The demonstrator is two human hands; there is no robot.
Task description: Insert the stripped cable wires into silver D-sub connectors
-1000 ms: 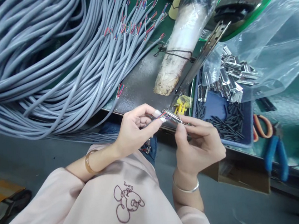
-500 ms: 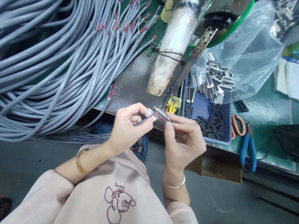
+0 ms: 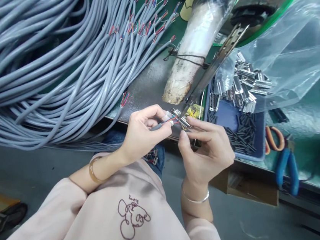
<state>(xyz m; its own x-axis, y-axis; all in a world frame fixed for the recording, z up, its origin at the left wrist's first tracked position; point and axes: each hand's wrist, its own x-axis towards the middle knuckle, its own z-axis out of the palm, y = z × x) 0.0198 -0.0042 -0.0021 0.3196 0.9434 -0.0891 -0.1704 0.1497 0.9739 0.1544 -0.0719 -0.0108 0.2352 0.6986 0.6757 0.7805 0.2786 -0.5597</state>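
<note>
Left hand (image 3: pixel 143 135), right hand (image 3: pixel 209 151), fingers (image 3: pixel 205 125) pinched

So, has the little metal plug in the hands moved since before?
Yes, a little: the plug has gone up, away from the person's body and closer to the yellow piece.

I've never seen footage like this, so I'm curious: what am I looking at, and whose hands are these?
No machine here: a person works with bare hands, and the camera sits on their head, looking down at them. The left hand pinches the end of a grey cable, where thin coloured wires stick out. The right hand holds a small metal connector at the wire ends. On the green bench lie a big bundle of grey cables, a blue tray with short black tubes and more connectors, a clear plastic bag and blue-handled pliers.
</note>
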